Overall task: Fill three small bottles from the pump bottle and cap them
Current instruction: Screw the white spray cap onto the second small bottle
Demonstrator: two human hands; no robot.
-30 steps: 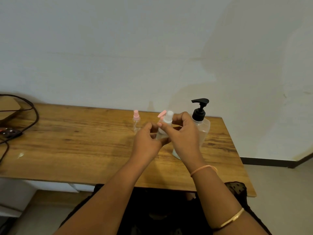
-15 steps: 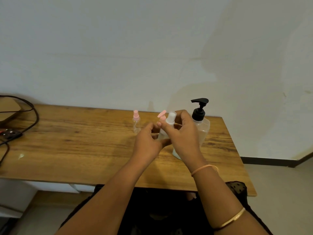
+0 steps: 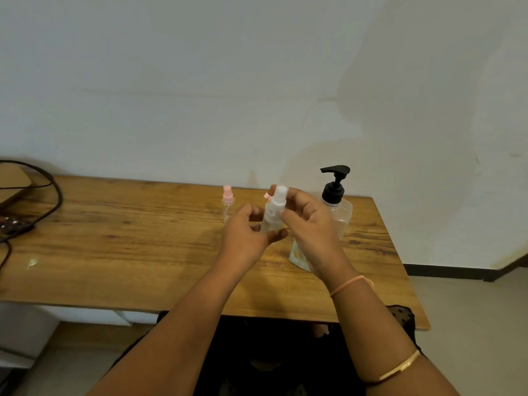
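Note:
Above the wooden table (image 3: 114,247) my left hand (image 3: 245,235) holds the lower body of a small clear bottle (image 3: 271,217). My right hand (image 3: 308,224) pinches that bottle's white spray cap (image 3: 279,195) at the top. Just behind the cap peeks the pink top of a second small bottle (image 3: 267,195), mostly hidden. A third small clear bottle with a pink cap (image 3: 227,202) stands on the table to the left. The large clear pump bottle with a black pump (image 3: 335,207) stands right behind my right hand.
Black cables (image 3: 43,195) and a power strip (image 3: 15,225) lie at the table's left end, beside a brown box corner (image 3: 13,178). A white wall rises right behind the table. The table's right edge ends near the floor's dark skirting (image 3: 445,271).
The hands and the small bottle have stayed in nearly the same spot; the fingers of my right hand have shifted round the white cap. Nothing on the table moved.

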